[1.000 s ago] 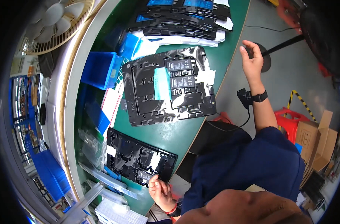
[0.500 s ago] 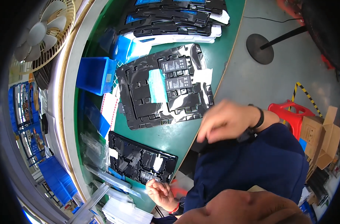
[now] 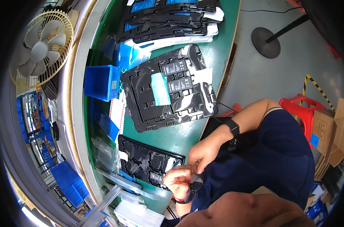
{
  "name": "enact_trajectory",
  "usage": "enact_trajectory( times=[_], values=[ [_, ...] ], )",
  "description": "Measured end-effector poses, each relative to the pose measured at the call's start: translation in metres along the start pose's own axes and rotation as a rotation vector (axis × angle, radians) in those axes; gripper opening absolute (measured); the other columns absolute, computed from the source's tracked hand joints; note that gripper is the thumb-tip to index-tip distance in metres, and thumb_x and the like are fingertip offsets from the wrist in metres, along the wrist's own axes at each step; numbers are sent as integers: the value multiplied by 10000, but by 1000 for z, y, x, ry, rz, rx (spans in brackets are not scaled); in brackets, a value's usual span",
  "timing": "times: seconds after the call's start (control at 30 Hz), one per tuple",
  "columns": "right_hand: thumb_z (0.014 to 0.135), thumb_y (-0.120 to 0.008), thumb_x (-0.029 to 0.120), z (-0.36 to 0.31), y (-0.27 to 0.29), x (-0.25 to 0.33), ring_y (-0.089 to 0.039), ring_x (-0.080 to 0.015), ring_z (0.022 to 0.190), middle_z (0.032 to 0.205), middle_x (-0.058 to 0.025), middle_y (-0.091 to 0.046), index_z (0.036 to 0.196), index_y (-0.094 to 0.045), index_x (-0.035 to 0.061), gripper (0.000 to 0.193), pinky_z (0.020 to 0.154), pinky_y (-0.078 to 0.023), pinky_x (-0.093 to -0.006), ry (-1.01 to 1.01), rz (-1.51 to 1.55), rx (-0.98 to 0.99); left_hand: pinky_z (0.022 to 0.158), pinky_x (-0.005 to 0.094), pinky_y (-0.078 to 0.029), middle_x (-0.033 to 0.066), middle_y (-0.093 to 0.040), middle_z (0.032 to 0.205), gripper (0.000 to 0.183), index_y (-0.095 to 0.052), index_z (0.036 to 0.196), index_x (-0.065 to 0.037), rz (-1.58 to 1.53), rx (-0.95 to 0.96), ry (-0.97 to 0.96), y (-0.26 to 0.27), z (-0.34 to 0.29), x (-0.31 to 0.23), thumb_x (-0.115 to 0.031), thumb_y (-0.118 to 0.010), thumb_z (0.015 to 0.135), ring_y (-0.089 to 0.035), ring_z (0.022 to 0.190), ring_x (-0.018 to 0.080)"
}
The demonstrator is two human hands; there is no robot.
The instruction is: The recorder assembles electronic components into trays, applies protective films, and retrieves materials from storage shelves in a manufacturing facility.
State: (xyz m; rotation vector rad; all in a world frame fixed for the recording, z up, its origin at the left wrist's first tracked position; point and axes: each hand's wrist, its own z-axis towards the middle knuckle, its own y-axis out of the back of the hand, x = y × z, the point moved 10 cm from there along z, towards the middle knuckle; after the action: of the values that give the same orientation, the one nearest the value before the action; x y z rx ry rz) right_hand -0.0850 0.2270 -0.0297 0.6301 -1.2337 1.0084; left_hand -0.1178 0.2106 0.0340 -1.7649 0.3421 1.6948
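My left hand [image 3: 178,181] is closed in a pinch by the near corner of the smaller black plastic tray [image 3: 136,156]. Its fingertips meet those of my right hand [image 3: 205,154], which is curled closed just off the table's edge. Whatever sits between the fingers is too small or hidden to make out. One dark, labelled flat battery [image 3: 156,178] lies in that tray, close to my left hand. Farther off is a larger black tray [image 3: 141,120] with two labelled batteries [image 3: 180,85] in its pockets. A pale turquoise sheet [image 3: 160,90] and a white piece [image 3: 203,76] lie on it.
Stacked black trays [image 3: 168,19] stand at the far end of the green table [image 3: 172,138]. A blue bin [image 3: 102,83], clear plastic bags [image 3: 104,153] and a white stack [image 3: 136,215] line its left side. A fan [image 3: 39,51] stands beyond. On the floor are a red stool [image 3: 307,109] and cardboard box [image 3: 323,126].
My right hand has come down and left to meet my left hand. The left hand has shifted slightly right, and the whole view has moved a little.
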Motion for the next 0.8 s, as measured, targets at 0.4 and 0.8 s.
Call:
enact_trajectory(
  times=[0.4, 0.8],
  values=[
    [832, -585, 146, -231, 74, -99, -606, -123, 631, 769, -70, -642, 904, -618, 10, 158, 528, -478, -250, -536, 264, -502, 785, 294, -432, 112, -567, 943, 229, -581, 965, 52, 555, -561, -5, 113, -69, -19, -142, -590, 844, -559, 833, 178],
    [831, -562, 157, -372, 211, -246, -598, -133, 584, 745, -72, -597, 789, -530, 51, 118, 484, -492, -243, -731, 514, -1627, 702, 240, -439, 69, -619, 850, 133, -632, 932, 30, 928, -805, 291, 156, -140, -22, -6, -596, 809, -552, 757, 116]
  ],
)
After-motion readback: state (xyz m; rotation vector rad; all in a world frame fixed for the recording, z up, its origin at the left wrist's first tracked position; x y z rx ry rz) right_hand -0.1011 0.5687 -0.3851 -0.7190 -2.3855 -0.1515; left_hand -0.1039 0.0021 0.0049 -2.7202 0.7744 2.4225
